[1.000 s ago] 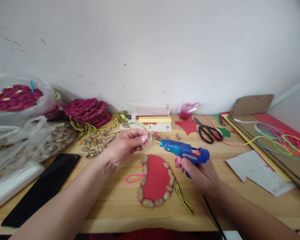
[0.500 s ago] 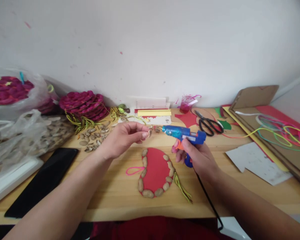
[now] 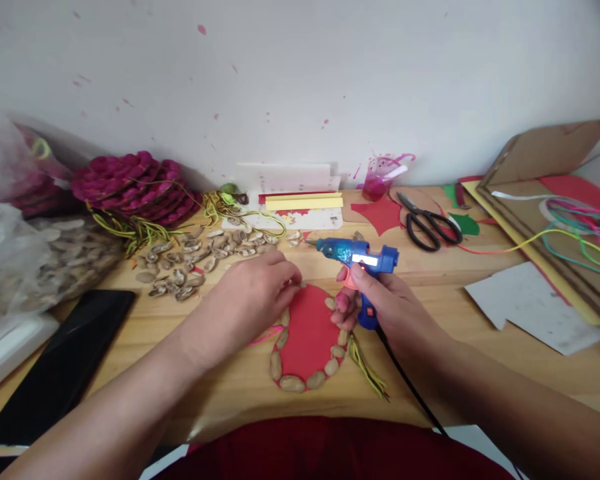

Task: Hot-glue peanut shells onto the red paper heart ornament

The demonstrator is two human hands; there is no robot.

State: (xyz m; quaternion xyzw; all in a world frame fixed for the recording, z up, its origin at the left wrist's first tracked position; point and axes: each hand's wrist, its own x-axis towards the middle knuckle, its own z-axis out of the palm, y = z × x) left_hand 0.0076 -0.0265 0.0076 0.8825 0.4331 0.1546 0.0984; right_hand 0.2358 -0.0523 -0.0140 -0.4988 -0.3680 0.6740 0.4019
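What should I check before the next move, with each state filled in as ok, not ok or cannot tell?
1. Blue plastic glue gun held in the right hand: ok.
2. Metal nozzle apart from the left hand in this view: ok.
3. Orange trigger released: cannot tell; a finger is at it.
4. Piece gripped in the left hand: cannot tell; its fingertips, at the red curved paper cutout, hide the spot.
5. Brown peanut shells lining the cutout's whole edge: not ok; a stretch at the far end is bare.
6. Thin black cord off the cutout: ok.
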